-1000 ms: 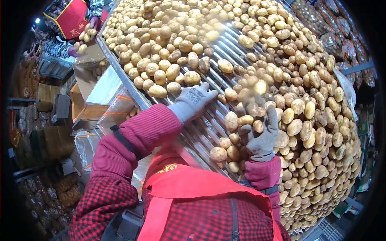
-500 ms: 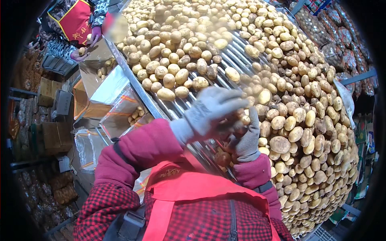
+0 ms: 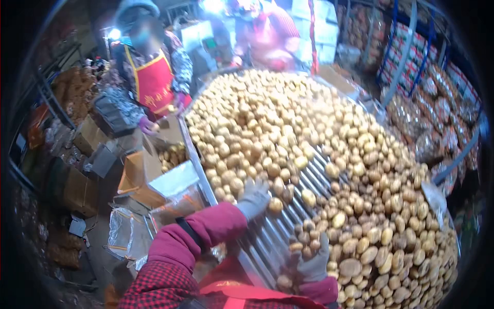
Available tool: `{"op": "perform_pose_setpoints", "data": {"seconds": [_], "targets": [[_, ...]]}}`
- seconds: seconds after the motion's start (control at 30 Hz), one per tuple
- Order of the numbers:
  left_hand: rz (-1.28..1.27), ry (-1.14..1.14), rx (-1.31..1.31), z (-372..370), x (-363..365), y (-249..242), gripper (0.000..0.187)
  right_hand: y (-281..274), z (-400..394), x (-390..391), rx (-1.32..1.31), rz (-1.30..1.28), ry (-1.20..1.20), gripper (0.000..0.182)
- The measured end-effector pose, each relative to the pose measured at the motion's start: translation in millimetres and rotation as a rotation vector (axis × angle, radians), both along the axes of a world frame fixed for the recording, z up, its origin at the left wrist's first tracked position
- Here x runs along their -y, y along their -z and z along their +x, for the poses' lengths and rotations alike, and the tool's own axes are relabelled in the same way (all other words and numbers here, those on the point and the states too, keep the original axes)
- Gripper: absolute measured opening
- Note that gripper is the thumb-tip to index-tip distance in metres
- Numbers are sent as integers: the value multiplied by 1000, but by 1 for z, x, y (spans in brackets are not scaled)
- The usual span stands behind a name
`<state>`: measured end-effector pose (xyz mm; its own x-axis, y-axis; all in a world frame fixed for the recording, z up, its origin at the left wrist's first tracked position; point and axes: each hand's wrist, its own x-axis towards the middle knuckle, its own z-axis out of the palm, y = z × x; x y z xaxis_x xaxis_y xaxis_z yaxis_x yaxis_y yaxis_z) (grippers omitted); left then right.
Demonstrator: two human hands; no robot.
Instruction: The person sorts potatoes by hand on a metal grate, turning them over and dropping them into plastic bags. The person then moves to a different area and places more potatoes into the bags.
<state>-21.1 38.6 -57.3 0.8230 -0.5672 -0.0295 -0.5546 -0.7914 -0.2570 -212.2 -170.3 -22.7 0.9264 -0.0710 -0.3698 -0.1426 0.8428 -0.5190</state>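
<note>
Gray gloves are covering both hands over a big potato pile. Left hand point(image 3: 253, 200) is reaching onto the near-left potatoes point(image 3: 234, 184), fingertips touching them; blur is hiding the finger gap, so cannot tell if it is gripping any. Right hand point(image 3: 313, 265) is sitting lower, palm turned up, one finger raised and the hand standing open, with small brownish potatoes point(image 3: 307, 247) lying against its inner side. Bare metal bars point(image 3: 272, 234) are showing between the two hands, and the potatoes are spreading over the far and right parts of the slatted surface. Metal rim point(image 3: 197, 162) is running along the left side. Outside it, an open cardboard box point(image 3: 133, 177) and a clear plastic liner point(image 3: 123, 234) are standing. Person in a red apron point(image 3: 153, 85) is working beyond the rim. Plastic bag point(image 3: 436, 203) is lying at the right edge of the pile.
</note>
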Motion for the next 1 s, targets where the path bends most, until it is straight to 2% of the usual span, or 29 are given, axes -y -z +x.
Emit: {"op": "perform_pose_setpoints", "data": {"seconds": [0.03, 0.1, 0.13, 0.23, 0.27, 0.3, 0.37, 0.43, 0.5, 0.6, 0.7, 0.83, 0.97, 1.0], "targets": [[-47, 2, -36, 0, 1, 0, 25, -12, -2, 1, -123, 130, 16, 49], [-77, -33, -54, 0, 5, 7, 23, -21, -2, 1, -186, 88, 12, 47], [-173, 29, 48, -3, 0, 10, 23, -23, -2, 0, -165, 5, -2, 48], [-239, 120, 164, -6, -9, 16, 23, -39, -4, -1, -179, 3, -13, 43], [-204, 116, 152, -10, -9, 11, 21, -53, -5, -8, -207, 0, 28, 41], [-214, 118, 151, -10, -15, 14, 21, -42, 3, -8, -208, -9, 32, 41], [-345, 236, 301, -20, -19, 23, 20, -17, 8, 1, 355, 613, -219, 42], [-460, -243, -390, -16, 2, 1, 17, -20, -14, -9, 4, -186, 36, 47], [-581, 342, 105, -41, -32, 11, 13, -39, -18, -9, 39, 53, 14, 50], [-955, 333, -29, -77, -16, -42, 26, -51, -23, -13, -69, 31, -29, 53], [-1212, 527, -137, -107, 7, -79, 33, -40, -21, -33, -74, 116, -2, 47], [-1153, 571, -157, -132, 20, -76, 44, -32, -13, -43, -32, 169, -61, 48], [-1053, 403, -200, -146, -2, -73, 54, -12, -9, -45, -22, 178, -120, 44], [-1097, 364, -198, -148, -8, -70, 56, -7, -7, -47, -13, 171, -93, 43]]}}
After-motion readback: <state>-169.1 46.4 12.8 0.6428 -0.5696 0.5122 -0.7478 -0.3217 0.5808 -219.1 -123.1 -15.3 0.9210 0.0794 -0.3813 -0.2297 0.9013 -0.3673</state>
